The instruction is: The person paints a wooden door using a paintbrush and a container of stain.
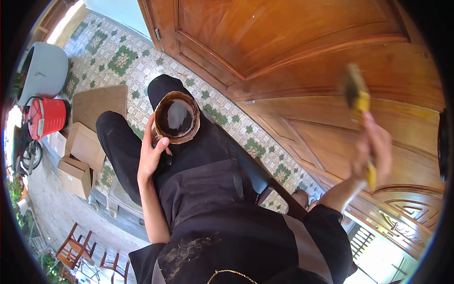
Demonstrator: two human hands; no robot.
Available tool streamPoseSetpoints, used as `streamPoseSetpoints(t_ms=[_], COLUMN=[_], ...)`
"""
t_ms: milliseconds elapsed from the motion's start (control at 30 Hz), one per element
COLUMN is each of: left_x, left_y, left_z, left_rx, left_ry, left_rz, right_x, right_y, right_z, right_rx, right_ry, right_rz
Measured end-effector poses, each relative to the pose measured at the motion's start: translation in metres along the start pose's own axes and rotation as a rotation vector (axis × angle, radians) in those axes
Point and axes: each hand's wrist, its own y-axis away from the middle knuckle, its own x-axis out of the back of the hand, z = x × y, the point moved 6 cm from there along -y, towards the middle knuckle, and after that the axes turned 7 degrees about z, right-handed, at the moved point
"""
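Observation:
My left hand (153, 154) grips a round container (177, 118) of dark, glossy liquid by its side, fingers wrapped round the stained rim. It sits over my thigh, its opening facing up. Out to the right, my right hand (373, 146) is closed round the yellow handle of a paintbrush (358, 92), both smeared by motion. The brush's dark bristles point toward the top of the view and overlap the brown wooden door (302, 61), which has carved panels and a shiny surface.
Patterned tiles (123, 59) cover the floor. On the left are a grey-blue tub (49, 71), a red container (47, 118), cardboard boxes (78, 175) and a flat brown mat (101, 104). Wooden chairs (71, 248) stand at lower left. A dark rail (288, 196) runs beside my right hip.

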Motion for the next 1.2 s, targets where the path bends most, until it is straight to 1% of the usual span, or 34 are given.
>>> streamPoseSetpoints(t_ms=[33,67,167,233,367,467,567,600,633,667,700,933,1000,1133,1200], left_x=[0.000,0.000,0.001,0.003,0.003,0.004,0.003,0.003,0.003,0.003,0.003,0.002,0.003,0.006,0.006], left_y=[-0.001,-0.001,-0.001,0.000,0.000,0.000,0.000,0.001,0.001,0.001,0.002,0.003,0.003,0.003,0.005], left_z=[0.000,0.000,-0.001,-0.003,-0.005,-0.006,-0.002,-0.002,-0.003,-0.003,-0.002,0.000,-0.002,-0.007,-0.007], left_rx=[-0.001,-0.010,-0.008,0.001,0.017,0.034,0.030,0.030,0.025,0.018,0.011,0.008,-0.001,0.014,0.026], left_ry=[-0.002,0.010,0.020,0.021,0.029,0.025,0.017,0.011,0.019,0.029,0.018,0.027,0.032,0.032,0.023], left_rz=[0.000,-0.004,0.000,0.013,0.015,0.012,0.013,0.018,0.022,0.024,0.022,0.028,0.057,0.032,0.047], right_x=[-0.027,-0.053,-0.125,-0.166,-0.236,-0.282,-0.329,-0.344,-0.361,-0.372,-0.381,-0.459,-0.478,-0.492,-0.501], right_y=[0.006,0.018,0.065,0.102,0.162,0.194,0.229,0.241,0.256,0.264,0.272,0.322,0.339,0.354,0.363], right_z=[-0.004,0.000,0.004,0.012,0.018,0.019,0.019,0.020,0.021,0.020,0.015,0.004,0.006,0.004,0.005], right_rx=[-0.008,-0.021,0.018,-0.019,0.020,-0.031,-0.059,-0.060,-0.064,-0.067,-0.028,-0.041,-0.093,-0.079,-0.140], right_ry=[0.059,0.040,-0.106,-0.160,-0.217,-0.265,-0.259,-0.266,-0.248,-0.227,-0.179,-0.081,-0.043,0.000,-0.001], right_rz=[-0.106,-0.207,-0.328,-0.390,-0.417,-0.437,-0.562,-0.559,-0.628,-0.697,-0.726,-0.827,-1.004,-0.999,-1.075])
